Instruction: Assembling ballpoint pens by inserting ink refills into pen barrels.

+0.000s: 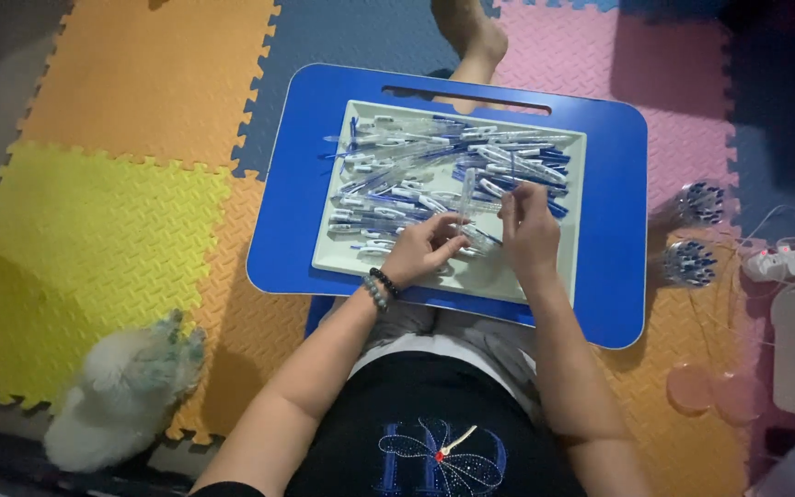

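Left hand rests over the near edge of the pale tray; its fingers are curled on a clear pen part, seemingly the lower end of the clear pen barrel. Right hand sits just beside it, fingers pinched on a small piece, probably the same barrel or a part going onto it; I cannot tell which. The barrel stands nearly upright between the two hands. Beyond the fingers lies the heap of blue-and-clear pen parts, filling the tray, which sits on the blue lap surface.

Judgement: the joining goes best with the barrel kept steady in the left fingers and the right fingers aligned along its axis, working low over the tray so a dropped piece lands inside.

Hard to make out: fingertips overlap, so exact contact points are unclear. Two bundles of pens right of the right hand are blurred. A white fluffy object lies left of the left forearm, its nature uncertain.
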